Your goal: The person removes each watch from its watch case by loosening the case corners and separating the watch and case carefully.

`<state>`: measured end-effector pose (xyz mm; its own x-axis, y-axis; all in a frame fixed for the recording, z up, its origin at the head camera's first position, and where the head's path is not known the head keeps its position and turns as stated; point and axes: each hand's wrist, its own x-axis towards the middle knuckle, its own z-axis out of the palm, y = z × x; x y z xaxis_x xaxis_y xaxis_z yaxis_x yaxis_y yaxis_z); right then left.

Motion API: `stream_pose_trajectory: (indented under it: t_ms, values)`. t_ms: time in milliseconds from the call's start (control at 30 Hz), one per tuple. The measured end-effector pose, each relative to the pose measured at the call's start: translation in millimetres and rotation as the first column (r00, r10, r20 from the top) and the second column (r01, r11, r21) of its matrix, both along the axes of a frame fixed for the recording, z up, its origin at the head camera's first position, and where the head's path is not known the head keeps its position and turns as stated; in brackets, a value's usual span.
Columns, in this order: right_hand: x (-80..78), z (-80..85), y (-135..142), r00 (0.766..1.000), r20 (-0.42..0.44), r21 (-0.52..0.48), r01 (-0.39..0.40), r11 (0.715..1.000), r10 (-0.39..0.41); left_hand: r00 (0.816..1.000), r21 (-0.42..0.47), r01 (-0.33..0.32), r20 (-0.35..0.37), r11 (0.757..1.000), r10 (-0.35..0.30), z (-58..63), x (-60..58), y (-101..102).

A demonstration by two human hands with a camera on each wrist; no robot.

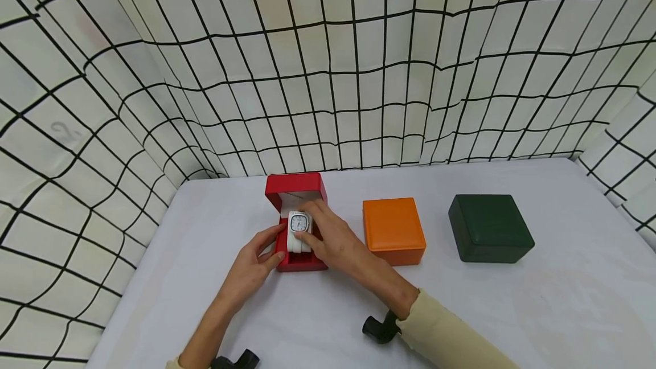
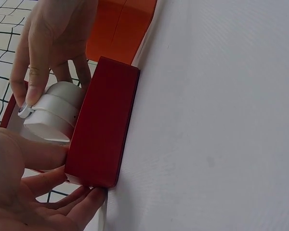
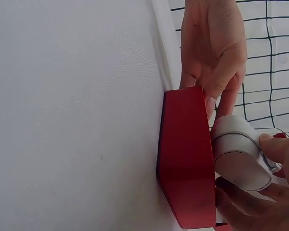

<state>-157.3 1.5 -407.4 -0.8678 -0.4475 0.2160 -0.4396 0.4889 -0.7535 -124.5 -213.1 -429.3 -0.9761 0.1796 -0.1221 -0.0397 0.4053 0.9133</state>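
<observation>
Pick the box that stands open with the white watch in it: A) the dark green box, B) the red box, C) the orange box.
B: the red box has its lid raised and the white watch sits in it, while the orange box and dark green box are closed.

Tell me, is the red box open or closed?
Open: the red box has its lid raised behind, and the white watch shows inside.
</observation>
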Motion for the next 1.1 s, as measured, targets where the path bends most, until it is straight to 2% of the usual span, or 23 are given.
stream_pose_trajectory:
  t_ms: [133, 267, 433, 600, 700, 900, 1000, 1100]
  values:
    - [-0.5, -0.6, 0, 0.999, 0.033, -0.04, 0.011, 0.999, -0.01, 1.0, -0.004, -0.014, 0.011, 1.0, 0.014, 0.1, -0.5, 0]
    - [-0.2, -1.8, -1, 0.999, 0.036, -0.052, 0.018, 0.998, -0.016, 0.998, -0.016, -0.056, -0.002, 0.998, 0.056, 2.1, 0.3, 0]
    - [2.7, -3.1, 0, 0.999, 0.041, -0.048, 0.023, 0.999, -0.021, 0.99, -0.035, -0.124, -0.069, 0.992, 0.121, 3.3, 4.2, 0]
    - [3.4, -2.9, 0, 0.999, 0.045, -0.07, 0.021, 0.997, -0.018, 0.975, 0.022, -0.159, -0.15, 0.987, 0.161, 5.0, 5.0, 2]
    - [3.2, -2.3, -1, 0.999, 0.047, -0.083, 0.019, 0.996, -0.015, 0.96, 0.031, -0.192, -0.203, 0.981, 0.195, 6.9, 4.5, 4]
    - [3.4, -0.9, 1, 0.999, 0.038, -0.115, 0.013, 0.993, -0.009, 0.912, 0.044, -0.288, -0.29, 0.956, 0.288, 9.9, 3.7, 10]
    - [3.3, -1.3, 2, 0.999, 0.036, -0.133, 0.006, 0.991, -0.002, 0.918, 0.098, -0.276, -0.266, 0.956, 0.293, 9.7, 3.0, 12]
    - [3.3, -2.0, 2, 1.0, 0.022, -0.148, -0.002, 0.989, 0.005, 0.939, 0.141, -0.228, -0.229, 0.963, 0.256, 10.2, 2.3, 14]
